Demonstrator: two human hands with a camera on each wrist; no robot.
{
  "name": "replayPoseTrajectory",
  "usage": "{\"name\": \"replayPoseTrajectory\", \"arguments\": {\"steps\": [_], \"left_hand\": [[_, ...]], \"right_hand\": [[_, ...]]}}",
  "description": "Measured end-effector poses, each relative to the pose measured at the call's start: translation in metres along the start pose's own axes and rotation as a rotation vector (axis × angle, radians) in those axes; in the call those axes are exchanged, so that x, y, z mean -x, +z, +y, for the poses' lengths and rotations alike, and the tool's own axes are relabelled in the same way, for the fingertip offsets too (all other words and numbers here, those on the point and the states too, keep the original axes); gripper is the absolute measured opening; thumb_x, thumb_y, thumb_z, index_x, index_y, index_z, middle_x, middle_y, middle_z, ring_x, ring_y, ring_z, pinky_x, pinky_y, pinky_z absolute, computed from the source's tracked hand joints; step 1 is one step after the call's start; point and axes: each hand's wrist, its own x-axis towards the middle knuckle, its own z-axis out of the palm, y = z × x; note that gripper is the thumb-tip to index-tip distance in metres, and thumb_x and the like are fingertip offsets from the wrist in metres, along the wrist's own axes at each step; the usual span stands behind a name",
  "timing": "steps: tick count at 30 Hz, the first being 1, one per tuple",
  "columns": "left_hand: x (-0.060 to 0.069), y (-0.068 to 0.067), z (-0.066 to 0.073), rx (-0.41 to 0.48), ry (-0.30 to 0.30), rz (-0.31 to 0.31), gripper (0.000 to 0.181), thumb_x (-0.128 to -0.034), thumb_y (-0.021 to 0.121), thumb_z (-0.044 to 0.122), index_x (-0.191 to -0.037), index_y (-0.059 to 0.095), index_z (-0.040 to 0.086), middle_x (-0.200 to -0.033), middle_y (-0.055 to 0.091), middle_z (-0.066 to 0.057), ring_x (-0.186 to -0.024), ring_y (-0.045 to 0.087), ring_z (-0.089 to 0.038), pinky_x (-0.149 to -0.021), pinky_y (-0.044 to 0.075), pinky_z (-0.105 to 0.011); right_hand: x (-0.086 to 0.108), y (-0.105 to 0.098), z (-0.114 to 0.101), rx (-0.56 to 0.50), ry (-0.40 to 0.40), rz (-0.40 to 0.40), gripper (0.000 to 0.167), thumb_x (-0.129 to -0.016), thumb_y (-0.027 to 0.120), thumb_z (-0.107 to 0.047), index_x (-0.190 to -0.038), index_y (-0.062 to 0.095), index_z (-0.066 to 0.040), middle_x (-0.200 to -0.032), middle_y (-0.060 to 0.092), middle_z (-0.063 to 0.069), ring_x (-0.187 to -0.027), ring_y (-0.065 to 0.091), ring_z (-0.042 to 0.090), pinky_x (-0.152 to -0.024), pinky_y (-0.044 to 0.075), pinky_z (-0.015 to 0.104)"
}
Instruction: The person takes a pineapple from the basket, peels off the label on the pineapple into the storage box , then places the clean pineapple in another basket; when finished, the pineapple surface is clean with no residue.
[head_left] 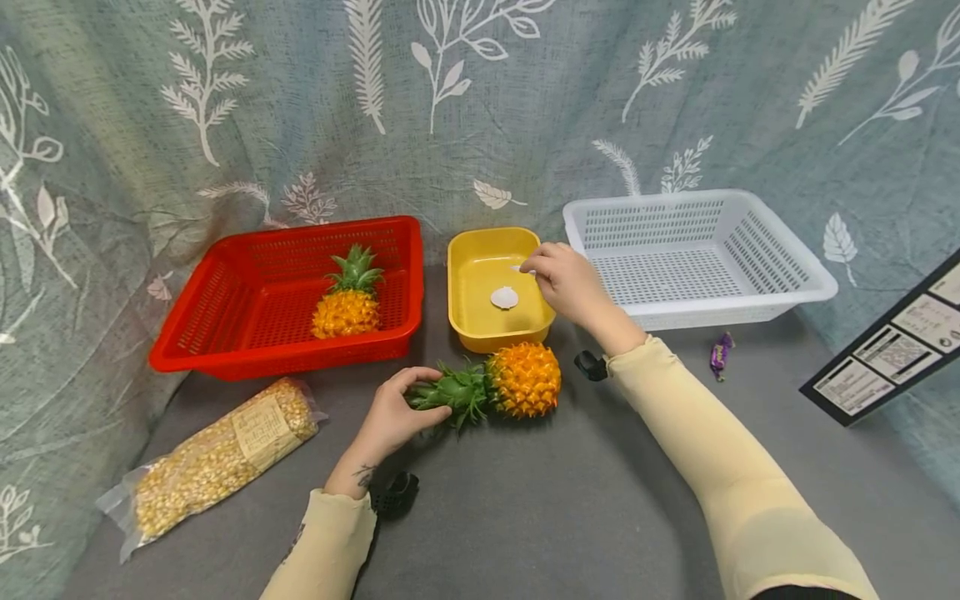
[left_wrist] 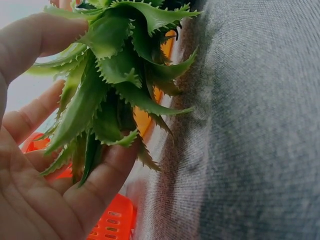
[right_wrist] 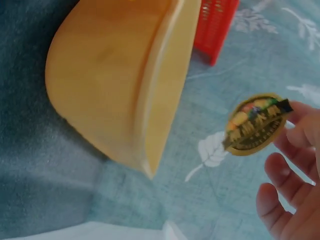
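Observation:
My left hand (head_left: 392, 410) grips a small pineapple (head_left: 525, 380) by its green crown as the fruit lies on the table. In the left wrist view, thumb and fingers curl around the spiky leaves (left_wrist: 112, 70). Above the yellow basin (head_left: 480, 322), my right hand (head_left: 567, 280) pinches an oval sticker (right_wrist: 256, 125) by its edge. Gold and black, the sticker's printed side carries a fruit picture in the right wrist view. A white oval piece (head_left: 504, 297), seemingly another sticker lying face down, rests inside the basin.
At left, a red basket (head_left: 225, 354) contains another pineapple (head_left: 347, 313). A bag of corn kernels (head_left: 217, 458) lies before it. A white basket (head_left: 720, 310) stands right of the basin, with a purple-wrapped candy (head_left: 720, 356) nearby. A black box with labels (head_left: 892, 358) juts in from the right.

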Motion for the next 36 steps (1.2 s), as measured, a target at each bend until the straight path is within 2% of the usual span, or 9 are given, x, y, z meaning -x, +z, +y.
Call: {"name": "replayPoseTrajectory", "arguments": {"steps": [4, 9, 11, 13, 16, 21, 25, 30, 36], "left_hand": [[0.0, 0.0, 0.0, 0.003, 0.011, -0.005, 0.045, -0.0709, 0.079, 0.008, -0.113, 0.062, 0.008, -0.115, 0.06, -0.011, -0.107, 0.054, -0.027, -0.09, 0.043, -0.046], [0.0, 0.0, 0.0, -0.002, 0.018, -0.004, 0.045, -0.0708, 0.079, 0.008, -0.112, 0.062, 0.009, -0.114, 0.06, -0.01, -0.107, 0.055, -0.027, -0.091, 0.043, -0.046], [0.0, 0.0, 0.0, -0.003, 0.019, -0.001, 0.045, -0.0706, 0.079, 0.008, -0.112, 0.062, 0.008, -0.114, 0.06, -0.011, -0.106, 0.055, -0.027, -0.09, 0.044, -0.046], [0.0, 0.001, 0.0, -0.002, 0.02, 0.0, 0.045, -0.0705, 0.079, 0.008, -0.112, 0.062, 0.008, -0.114, 0.06, -0.011, -0.106, 0.055, -0.027, -0.09, 0.044, -0.046], [0.001, 0.001, 0.0, -0.003, 0.024, 0.005, 0.045, -0.0702, 0.079, 0.007, -0.112, 0.062, 0.008, -0.113, 0.061, -0.011, -0.105, 0.055, -0.027, -0.089, 0.044, -0.046], [0.0, 0.001, 0.001, -0.005, 0.036, 0.008, 0.045, -0.0699, 0.079, 0.008, -0.112, 0.062, 0.008, -0.112, 0.061, -0.01, -0.104, 0.055, -0.026, -0.09, 0.044, -0.046], [-0.001, 0.0, 0.001, -0.005, 0.042, 0.01, 0.045, -0.0696, 0.079, 0.008, -0.111, 0.062, 0.008, -0.112, 0.061, -0.01, -0.104, 0.055, -0.026, -0.09, 0.044, -0.046], [-0.001, 0.0, 0.002, -0.006, 0.044, 0.01, 0.045, -0.0698, 0.079, 0.007, -0.112, 0.062, 0.007, -0.112, 0.061, -0.01, -0.105, 0.055, -0.027, -0.09, 0.044, -0.046], [0.001, -0.001, 0.0, -0.002, 0.036, 0.005, 0.045, -0.0705, 0.079, 0.008, -0.112, 0.062, 0.007, -0.113, 0.06, -0.011, -0.106, 0.055, -0.027, -0.091, 0.044, -0.047]], "right_hand": [[-0.004, 0.002, 0.003, 0.078, -0.008, -0.119, 0.02, -0.089, 0.055, -0.003, -0.095, 0.072, -0.008, -0.096, 0.063, 0.009, -0.085, 0.056, 0.025, -0.071, 0.046, 0.035], [-0.007, 0.003, 0.002, 0.083, -0.009, -0.24, 0.011, -0.084, 0.065, -0.011, -0.093, 0.071, -0.009, -0.101, 0.061, 0.009, -0.091, 0.055, 0.026, -0.072, 0.047, 0.037], [-0.008, 0.003, 0.001, 0.073, 0.009, -0.271, 0.012, -0.084, 0.065, -0.012, -0.094, 0.071, -0.008, -0.103, 0.06, 0.01, -0.093, 0.055, 0.027, -0.074, 0.047, 0.039], [-0.007, 0.002, 0.0, 0.047, 0.038, -0.257, 0.013, -0.084, 0.065, -0.014, -0.095, 0.07, -0.007, -0.103, 0.061, 0.01, -0.095, 0.055, 0.028, -0.075, 0.047, 0.04], [-0.002, -0.002, -0.003, -0.062, 0.122, -0.15, 0.018, -0.085, 0.065, -0.015, -0.099, 0.067, -0.005, -0.102, 0.062, 0.012, -0.091, 0.056, 0.028, -0.075, 0.047, 0.04], [0.017, -0.016, -0.006, -0.378, 0.322, 0.128, 0.026, -0.082, 0.067, -0.009, -0.105, 0.062, 0.002, -0.095, 0.062, 0.018, -0.081, 0.057, 0.023, -0.07, 0.047, 0.033], [0.036, -0.023, -0.006, -0.554, 0.519, 0.357, 0.024, -0.08, 0.067, -0.005, -0.102, 0.06, 0.005, -0.083, 0.06, 0.008, -0.073, 0.055, 0.009, -0.066, 0.045, 0.021], [0.061, -0.019, 0.001, -0.664, 0.68, 0.608, 0.015, -0.081, 0.065, -0.002, -0.092, 0.055, 0.001, -0.074, 0.053, -0.007, -0.066, 0.051, 0.002, -0.059, 0.041, 0.014], [0.083, -0.002, 0.006, -0.607, 0.74, 0.882, 0.016, -0.076, 0.068, 0.0, -0.075, 0.053, -0.005, -0.064, 0.05, -0.01, -0.057, 0.047, 0.002, -0.052, 0.039, 0.014]]}}
